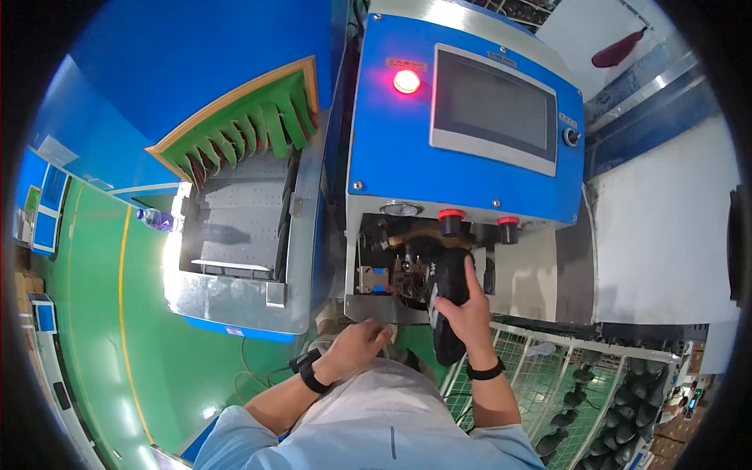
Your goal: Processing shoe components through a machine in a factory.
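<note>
- My right hand (pixel 468 312) grips a black shoe (pixel 448 345): thumb across its near side, fingers up along the other side, shoe pinched between them.
- Shoe stands roughly upright in view, long axis up-down, in front of the blue machine's open bay; upper end overlaps the dark mechanism (pixel 406 276). Can't tell if the two touch.
- Pale markings on the shoe's left side, partly under my thumb.
- My left hand (pixel 356 351) is in front of my shirt (pixel 376 399), just below the machine's lower metal edge, apart from the shoe; fingers curled in and close together. Can't tell if they pinch anything.
- Dark band on each wrist: left band (pixel 314 374), right band (pixel 486 370).
- Blue front panel (pixel 392 149) above the bay: glowing red lamp (pixel 406 81), dark screen (pixel 493 102) in a pale frame, round gauge (pixel 401 209) below.
- Two red-and-black knobs (pixel 450 224) hang under the panel, the left one just above the shoe's top.
- Left: second machine, green strip curtain (pixel 274 129) over a grey perforated bed (pixel 243 188); bottle (pixel 154 219) beside it.
- Lower right: white wire rack (pixel 560 376), dark shoe-shaped pieces (pixel 623 423) in it.
- Floor (pixel 94 290) green, yellow line (pixel 123 313).
</note>
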A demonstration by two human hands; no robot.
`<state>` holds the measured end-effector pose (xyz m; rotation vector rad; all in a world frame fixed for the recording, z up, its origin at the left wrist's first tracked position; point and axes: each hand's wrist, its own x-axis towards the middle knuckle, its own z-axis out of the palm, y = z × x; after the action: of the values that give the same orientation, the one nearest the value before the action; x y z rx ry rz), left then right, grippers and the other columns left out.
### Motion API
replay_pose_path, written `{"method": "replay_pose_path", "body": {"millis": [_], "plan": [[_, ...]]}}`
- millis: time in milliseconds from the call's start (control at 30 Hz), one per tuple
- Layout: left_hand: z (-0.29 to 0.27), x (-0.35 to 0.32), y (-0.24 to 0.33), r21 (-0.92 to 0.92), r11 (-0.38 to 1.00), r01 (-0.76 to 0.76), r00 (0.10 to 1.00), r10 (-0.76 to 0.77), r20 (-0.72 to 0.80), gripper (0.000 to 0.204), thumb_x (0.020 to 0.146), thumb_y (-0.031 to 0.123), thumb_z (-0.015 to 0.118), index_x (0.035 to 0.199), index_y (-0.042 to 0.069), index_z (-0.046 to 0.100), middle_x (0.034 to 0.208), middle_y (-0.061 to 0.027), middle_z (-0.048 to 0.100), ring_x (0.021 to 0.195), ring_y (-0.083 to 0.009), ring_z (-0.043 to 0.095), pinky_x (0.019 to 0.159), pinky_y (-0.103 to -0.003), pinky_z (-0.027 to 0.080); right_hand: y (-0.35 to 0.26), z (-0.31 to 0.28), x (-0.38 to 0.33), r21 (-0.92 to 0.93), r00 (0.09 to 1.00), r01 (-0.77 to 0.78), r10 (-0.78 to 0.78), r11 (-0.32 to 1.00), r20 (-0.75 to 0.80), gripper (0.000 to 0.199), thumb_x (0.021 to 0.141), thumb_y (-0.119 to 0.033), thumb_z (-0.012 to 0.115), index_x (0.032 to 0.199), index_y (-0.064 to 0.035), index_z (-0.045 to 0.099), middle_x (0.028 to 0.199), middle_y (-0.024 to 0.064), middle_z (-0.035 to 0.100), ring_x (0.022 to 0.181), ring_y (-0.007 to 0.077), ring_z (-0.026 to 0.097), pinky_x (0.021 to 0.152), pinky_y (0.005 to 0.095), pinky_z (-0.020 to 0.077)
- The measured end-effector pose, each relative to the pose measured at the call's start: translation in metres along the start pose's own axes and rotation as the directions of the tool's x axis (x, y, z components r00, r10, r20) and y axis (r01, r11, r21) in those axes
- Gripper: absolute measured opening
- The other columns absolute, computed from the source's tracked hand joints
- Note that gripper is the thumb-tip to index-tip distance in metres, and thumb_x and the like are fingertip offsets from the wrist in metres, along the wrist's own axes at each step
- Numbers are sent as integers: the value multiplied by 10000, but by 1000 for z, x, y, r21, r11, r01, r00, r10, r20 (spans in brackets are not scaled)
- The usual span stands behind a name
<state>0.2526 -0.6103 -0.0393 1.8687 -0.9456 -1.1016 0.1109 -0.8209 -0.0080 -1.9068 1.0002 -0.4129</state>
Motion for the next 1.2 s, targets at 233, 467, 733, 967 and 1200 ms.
{"method": "replay_pose_path", "body": {"millis": [233,467,733,967,1200], "plan": [[-27,-1,-42,73,995,75,996,-78,34,381,994,364,578,1018,-4,672,846,-223,698,821,-420,679,732,-472,517,-20,42,35,-633,984,-13,123,774,131,1007,833,-421,707,1624,-205,124,1279,419,521,991,509,665,742,505,576],[-53,2,-68,93,988,124,992,-122,-29,364,970,352,599,994,-1,687,884,-256,690,879,-432,673,763,-494,525,-29,55,55,-717,992,20,76,697,101,910,901,-357,618,1575,-19,107,1317,495,401,1046,598,582,862,602,520],[-43,28,-70,182,983,0,1000,2,-10,375,966,357,547,975,5,676,902,-258,690,868,-456,667,759,-537,519,-11,58,31,-790,991,109,-131,604,36,886,945,-396,609,1550,67,156,1249,447,421,869,488,631,630,475,560],[-29,42,-35,-22,1000,-6,968,11,250,450,989,438,556,1024,7,680,857,-187,713,843,-319,703,762,-409,535,-5,40,-28,-683,974,143,-223,716,-31,963,860,-417,718,1559,19,220,1192,432,453,906,546,602,678,530,555],[7,42,-30,-509,338,792,528,39,848,716,958,707,462,1169,45,636,958,-92,728,835,-194,694,821,-316,555,-15,30,-145,-673,944,299,-311,676,107,623,877,-346,731,1395,-92,498,1183,279,584,940,442,624,752,487,541]]}}
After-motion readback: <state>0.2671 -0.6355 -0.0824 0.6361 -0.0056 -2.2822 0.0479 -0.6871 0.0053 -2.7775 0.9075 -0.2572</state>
